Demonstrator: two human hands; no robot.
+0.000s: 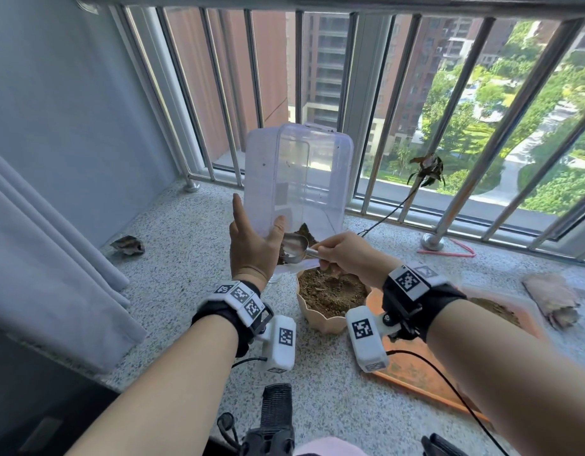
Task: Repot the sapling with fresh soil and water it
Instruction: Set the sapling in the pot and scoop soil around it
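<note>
**Clear box tipped over the soil pot, scoop at its mouth**

The speckled grey stone ledge [185, 291] runs along the metal window railing [449, 133], with a pale curtain [54, 264] hanging at the left. On the ledge at the right lies a flat orange plastic tray [426, 373], carrying a patch of loose soil near its far side.

The clear rectangular plastic box [297, 179] is held up on end and tilted, its open mouth pointing down towards the person, a small heap of dark soil [304, 230] left at its lower end. The left hand [253, 248] holds the box from beneath and the side, thumb pressed on the near wall, fingers spread up behind it.

Just below the box mouth stands the beige scalloped plastic pot [320, 319], touching the tray's left edge and filled nearly to the rim with brown soil.

The thin-stemmed sapling with dark reddish leaves [426, 169] leans against the railing well to the right of the pot, its stem trailing down onto the ledge; it is not in the pot.

The right hand [347, 255] is closed round the handle of a small shiny metal scoop [296, 246], whose bowl sits inside the box mouth against the soil
</note>
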